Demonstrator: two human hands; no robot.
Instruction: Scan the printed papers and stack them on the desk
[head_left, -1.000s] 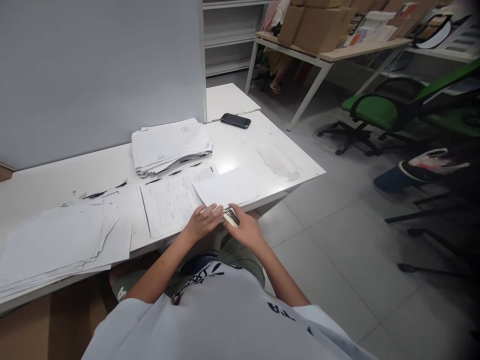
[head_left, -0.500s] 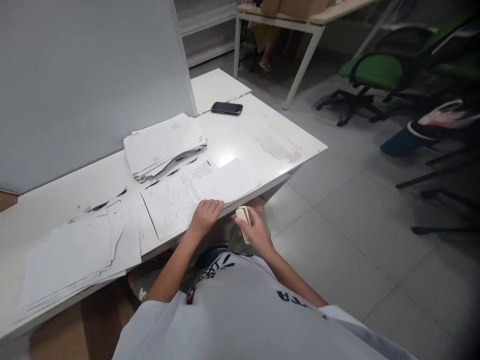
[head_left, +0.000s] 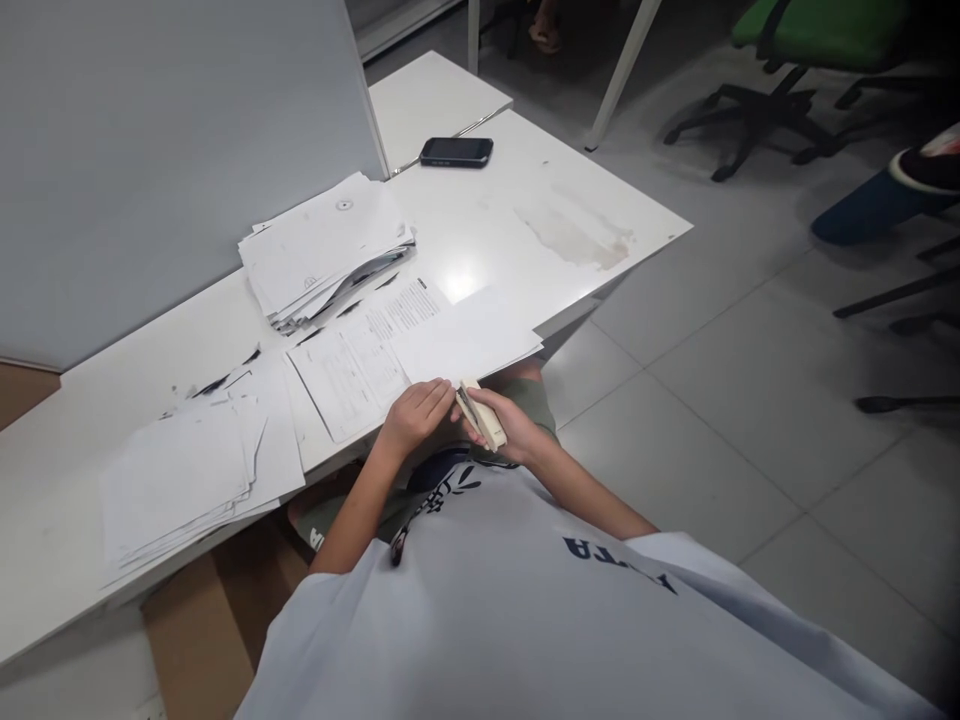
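Observation:
In my right hand (head_left: 510, 428) is a cream stapler (head_left: 484, 415), held over my lap with its jaw end pointing up and left. My left hand (head_left: 418, 415) is closed over the near edge of the paper sheets (head_left: 465, 335), thumb hidden from view. These blank-faced sheets jut slightly past the desk's front edge. The stapler's tip lies right beside my left fingertips, by the sheets' near edge. A printed form (head_left: 356, 385) lies partly under them, to the left.
A thick paper stack (head_left: 322, 245) sits by the grey partition (head_left: 187, 150), and a looser pile (head_left: 180, 480) lies left on the white desk (head_left: 45, 480). A phone (head_left: 456, 152) rests at the back. A green chair (head_left: 825, 35) and blue bin (head_left: 862, 205) stand right.
My right hand has brought the stapler up and left, against the left hand, and turned it. The sheets have shifted slightly over the desk edge. My view has tilted down.

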